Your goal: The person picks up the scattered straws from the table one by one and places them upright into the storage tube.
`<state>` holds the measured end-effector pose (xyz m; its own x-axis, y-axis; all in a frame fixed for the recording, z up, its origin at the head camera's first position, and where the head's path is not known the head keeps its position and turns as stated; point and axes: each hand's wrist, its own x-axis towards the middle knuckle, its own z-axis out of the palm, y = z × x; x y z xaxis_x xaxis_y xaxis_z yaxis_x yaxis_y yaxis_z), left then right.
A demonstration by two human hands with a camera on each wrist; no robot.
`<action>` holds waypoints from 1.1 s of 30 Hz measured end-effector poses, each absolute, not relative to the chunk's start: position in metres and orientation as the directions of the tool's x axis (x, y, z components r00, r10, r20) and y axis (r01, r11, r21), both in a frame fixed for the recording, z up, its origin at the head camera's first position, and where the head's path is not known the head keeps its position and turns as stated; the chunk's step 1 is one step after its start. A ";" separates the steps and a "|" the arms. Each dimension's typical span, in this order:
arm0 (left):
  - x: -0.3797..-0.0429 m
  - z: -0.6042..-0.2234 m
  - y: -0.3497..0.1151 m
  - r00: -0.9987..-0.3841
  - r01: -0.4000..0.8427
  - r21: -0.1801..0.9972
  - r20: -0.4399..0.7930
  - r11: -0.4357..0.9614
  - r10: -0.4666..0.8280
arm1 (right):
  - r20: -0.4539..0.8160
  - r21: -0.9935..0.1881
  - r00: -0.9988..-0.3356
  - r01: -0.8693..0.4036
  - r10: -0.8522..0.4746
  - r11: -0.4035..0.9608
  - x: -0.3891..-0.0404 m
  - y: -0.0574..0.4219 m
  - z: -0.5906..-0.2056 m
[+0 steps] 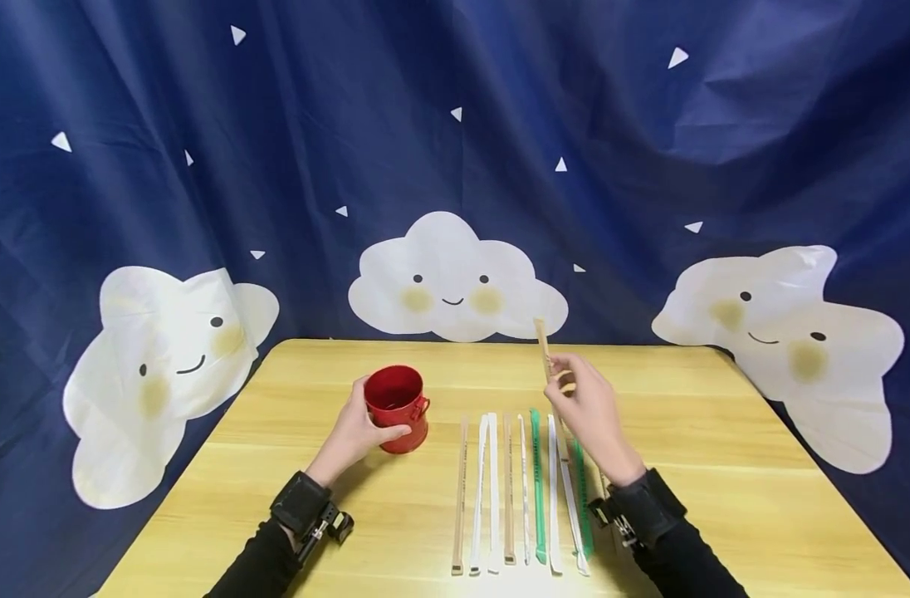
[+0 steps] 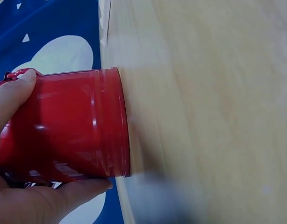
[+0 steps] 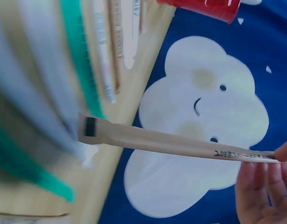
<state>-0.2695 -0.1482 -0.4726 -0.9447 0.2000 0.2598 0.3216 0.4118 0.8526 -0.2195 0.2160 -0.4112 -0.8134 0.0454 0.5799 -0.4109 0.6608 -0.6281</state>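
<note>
My left hand (image 1: 359, 432) grips a small red metal bucket (image 1: 418, 433) round its side, with the thumb across the front. The bucket is upright with its mouth facing up; whether its base touches the table I cannot tell. On the right, my hand (image 1: 593, 411) pinches a brown paper-wrapped straw (image 3: 171, 142) between thumb and fingers. This straw is raised above the table, its top end (image 1: 540, 328) sticking up past the fingers. Below that hand lies a row of wrapped straws, among them a green one (image 1: 538, 490) and a white one (image 1: 494, 498).
The wooden table (image 1: 335, 531) bears the row of straws, side by side and pointing away from me. Brown straws (image 1: 460, 507) lie in it too, and another green straw (image 1: 584, 507) is partly under the right wrist. A blue curtain (image 1: 455, 166) with cloud prints hangs behind.
</note>
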 end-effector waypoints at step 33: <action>-0.247 -0.439 -0.138 -0.944 0.314 0.859 0.234 0.405 0.233 | 0.879 -0.392 -0.436 -0.891 -0.193 0.228 -0.254 0.055 -0.376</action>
